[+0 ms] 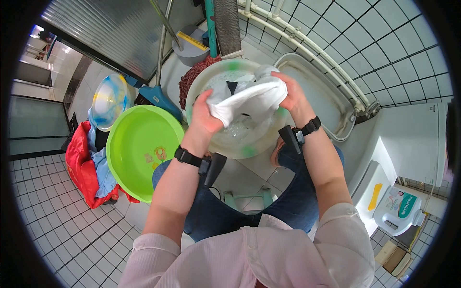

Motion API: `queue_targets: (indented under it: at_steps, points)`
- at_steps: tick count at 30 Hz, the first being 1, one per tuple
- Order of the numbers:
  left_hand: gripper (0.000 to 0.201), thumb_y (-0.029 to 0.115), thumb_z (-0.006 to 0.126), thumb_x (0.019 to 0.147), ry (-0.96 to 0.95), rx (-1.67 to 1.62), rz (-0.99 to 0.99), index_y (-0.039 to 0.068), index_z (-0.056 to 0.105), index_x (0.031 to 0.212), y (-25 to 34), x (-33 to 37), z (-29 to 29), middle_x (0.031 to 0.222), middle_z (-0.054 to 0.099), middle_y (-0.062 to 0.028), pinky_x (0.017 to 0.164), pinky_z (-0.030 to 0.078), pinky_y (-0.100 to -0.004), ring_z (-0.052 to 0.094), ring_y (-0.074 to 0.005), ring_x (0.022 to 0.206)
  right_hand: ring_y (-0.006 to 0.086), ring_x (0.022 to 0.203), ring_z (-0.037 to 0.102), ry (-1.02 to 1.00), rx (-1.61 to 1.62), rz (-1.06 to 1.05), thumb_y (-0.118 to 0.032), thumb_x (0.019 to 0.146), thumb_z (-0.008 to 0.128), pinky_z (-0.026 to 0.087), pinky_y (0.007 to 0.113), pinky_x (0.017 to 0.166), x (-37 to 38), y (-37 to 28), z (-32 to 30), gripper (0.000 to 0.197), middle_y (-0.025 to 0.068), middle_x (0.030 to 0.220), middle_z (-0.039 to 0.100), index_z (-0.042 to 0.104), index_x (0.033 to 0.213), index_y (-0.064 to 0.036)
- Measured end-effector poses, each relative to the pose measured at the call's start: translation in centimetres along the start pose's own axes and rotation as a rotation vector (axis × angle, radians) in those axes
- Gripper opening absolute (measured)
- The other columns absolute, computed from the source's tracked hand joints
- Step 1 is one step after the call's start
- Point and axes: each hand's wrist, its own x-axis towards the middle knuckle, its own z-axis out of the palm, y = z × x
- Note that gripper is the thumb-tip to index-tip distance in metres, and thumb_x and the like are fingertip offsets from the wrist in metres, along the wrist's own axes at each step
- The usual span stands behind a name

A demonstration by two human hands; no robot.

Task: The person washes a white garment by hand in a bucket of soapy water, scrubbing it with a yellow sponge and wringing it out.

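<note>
A wet white cloth point(259, 98) stretches between my two hands, just above a pale round basin point(235, 64) with green patches. My left hand point(207, 114) grips one end, its fingers closed on the fabric. At the other end my right hand point(290, 92) holds a bunched part between thumb and fingers. The middle of the cloth sags slightly. Below it, sudsy water point(240, 130) fills the basin, with more whitish fabric in it. A small black patch point(231, 87) shows beside the cloth; what it belongs to is unclear.
A bright green basin point(139, 139) stands left, beside a multicoloured basin point(109, 101) and red point(82, 161) and light-blue point(103, 175) fabric. A blue broom point(161, 100) leans behind. Right are a shallow tub point(336, 115), wall pipes point(317, 45) and a white jug point(394, 211).
</note>
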Motion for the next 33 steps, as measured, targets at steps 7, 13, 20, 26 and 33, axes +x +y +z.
queue_targets:
  at_steps: [7, 13, 20, 26, 33]
  points:
    - [0.046, 0.034, 0.039, 0.09, -0.214, 0.04, -0.352, 0.001, 0.04, 0.122, -3.8, -0.2, 1.0, 0.115, 0.052, -0.014, 0.09, 0.041, -0.0389, 0.054, -0.0268, 0.102, 0.0243, 0.083, 0.061, -0.132, -0.044, -0.2, -0.006, 0.081, 0.053, 0.051, 0.035, 0.074, -1.3, -0.6, 3.6, 0.025, 0.0148, 0.094, 0.058, 0.047, 0.104, 0.0031]
    - [0.052, 0.047, 0.03, 0.09, -0.098, 0.31, 0.058, 0.01, 0.037, 0.127, -5.0, 0.2, 2.6, 0.126, 0.043, -0.0074, 0.099, 0.03, -0.0406, 0.04, -0.0235, 0.117, 0.0286, 0.083, 0.06, 0.219, -1.285, -0.652, -0.014, 0.084, 0.049, 0.05, 0.033, 0.073, -1.6, 5.9, 5.1, 0.032, 0.018, 0.095, 0.058, 0.046, 0.109, 0.0052]
    - [0.054, 0.05, 0.027, 0.09, -0.202, 0.158, 0.053, 0.01, 0.041, 0.122, -6.5, -0.2, 2.3, 0.124, 0.045, -0.0076, 0.096, 0.032, -0.0405, 0.043, -0.0234, 0.113, 0.0364, 0.086, 0.055, 0.407, -1.791, -0.733, -0.021, 0.084, 0.044, 0.044, 0.044, 0.068, -0.9, 6.2, 8.7, 0.044, 0.0214, 0.08, 0.059, 0.037, 0.126, -0.0126]
    - [0.049, 0.042, 0.023, 0.093, 0.007, 0.145, 0.048, 0.007, 0.042, 0.121, -4.3, -0.5, 2.4, 0.12, 0.049, -0.0079, 0.094, 0.035, -0.0379, 0.046, -0.0238, 0.11, 0.0368, 0.059, 0.057, 0.299, -1.839, -0.791, -0.022, 0.085, 0.042, 0.044, 0.047, 0.054, -1.0, 8.8, 8.8, 0.044, 0.0184, 0.069, 0.059, 0.036, 0.127, -0.0084]
    - [0.047, 0.04, 0.026, 0.093, -0.032, 0.193, 0.084, 0.004, 0.042, 0.12, -3.2, -0.9, 1.3, 0.112, 0.054, -0.0111, 0.094, 0.035, -0.034, 0.051, -0.0232, 0.103, 0.0336, 0.058, 0.058, 0.309, -1.884, -0.87, -0.02, 0.082, 0.045, 0.046, 0.045, 0.056, -0.6, 11.4, 7.9, 0.046, 0.0171, 0.065, 0.059, 0.038, 0.126, -0.0094]
